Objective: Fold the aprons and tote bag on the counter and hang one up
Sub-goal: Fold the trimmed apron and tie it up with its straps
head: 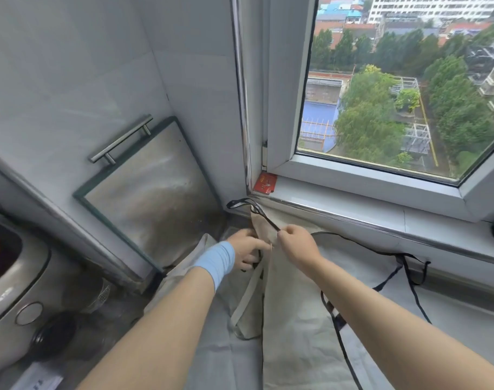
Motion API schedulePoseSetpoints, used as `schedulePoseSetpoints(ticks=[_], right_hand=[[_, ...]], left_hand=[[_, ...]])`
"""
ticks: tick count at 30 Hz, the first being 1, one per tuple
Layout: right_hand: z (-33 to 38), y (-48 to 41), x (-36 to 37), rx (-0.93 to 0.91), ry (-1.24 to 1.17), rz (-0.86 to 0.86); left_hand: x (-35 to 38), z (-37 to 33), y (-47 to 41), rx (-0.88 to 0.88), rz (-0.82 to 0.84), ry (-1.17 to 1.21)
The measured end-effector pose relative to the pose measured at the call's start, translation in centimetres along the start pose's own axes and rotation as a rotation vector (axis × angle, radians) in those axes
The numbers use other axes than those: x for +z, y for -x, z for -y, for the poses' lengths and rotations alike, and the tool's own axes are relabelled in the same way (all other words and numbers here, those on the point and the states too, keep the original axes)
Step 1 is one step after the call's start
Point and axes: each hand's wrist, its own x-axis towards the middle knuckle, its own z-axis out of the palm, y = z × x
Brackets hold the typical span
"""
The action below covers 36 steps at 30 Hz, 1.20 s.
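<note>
A beige apron (296, 319) with black edging lies spread on the grey counter (465, 319) below the window. Its top corner is lifted toward the sill. My right hand (295, 242) pinches the apron's thin black strap (264, 216), which loops up to the wall corner. My left hand (247, 249), with a light blue band on the wrist, grips the apron's raised top edge right beside it. A beige tote bag (247, 299) with a pale webbing handle lies under and left of the apron. Another black strap (408, 277) trails on the counter at the right.
A metal panel with a bar handle (144, 181) leans against the tiled wall at the corner. A silver appliance (12, 291) stands at the left edge. A small red packet (265, 182) sits on the window sill (366, 209). The window frame rises close behind the hands.
</note>
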Motion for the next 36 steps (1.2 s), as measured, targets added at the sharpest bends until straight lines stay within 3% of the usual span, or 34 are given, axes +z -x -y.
schedulePoseSetpoints(ticks=[4,7,10,12,15,17,20,23,26,28,30,33,36], right_hand=[[2.5,-1.1,1.2,-0.176,0.315,-0.104],[4.7,-2.3,2.7,-0.417,0.697,-0.196],[6.1,-3.3,3.6,-0.433,0.840,-0.222],[6.8,-3.9,3.6,-0.350,0.727,-0.195],[7.6,-4.8,2.3,-0.083,0.116,-0.123],[7.7,-5.6,1.0,0.036,-0.250,-0.164],[7.1,-5.2,-0.1,0.054,-0.441,-0.128],[6.6,-4.2,1.1,-0.132,-0.173,-0.226],[3.8,-0.7,1.3,-0.644,0.230,-0.442],[0.5,1.5,1.5,-0.903,0.433,-0.350],[-3.2,2.9,2.1,-0.869,0.671,-0.061],[-7.9,4.1,2.4,-0.540,0.851,0.273],[-10.6,5.6,2.1,-0.569,0.655,0.124]], left_hand=[[0.6,1.2,-0.1,0.140,-0.040,-0.012],[0.4,1.5,-0.2,0.246,-0.097,-0.108],[0.3,1.5,0.3,0.276,-0.113,-0.193],[0.1,1.9,0.4,0.287,-0.148,-0.210],[-0.4,2.0,0.5,0.235,-0.241,-0.267],[-1.1,1.6,0.8,0.196,-0.250,-0.180],[-1.8,1.3,2.0,0.171,-0.253,-0.229],[-2.8,1.3,1.3,0.054,-0.304,-0.259],[-3.7,1.7,0.1,-0.059,-0.417,-0.191],[-3.9,2.0,-0.7,-0.054,-0.505,-0.336],[-3.5,2.9,-1.2,-0.002,-0.626,-0.472],[-1.1,4.6,-0.6,0.169,-0.792,-0.567],[2.1,6.6,0.3,0.385,-0.816,-0.762]])
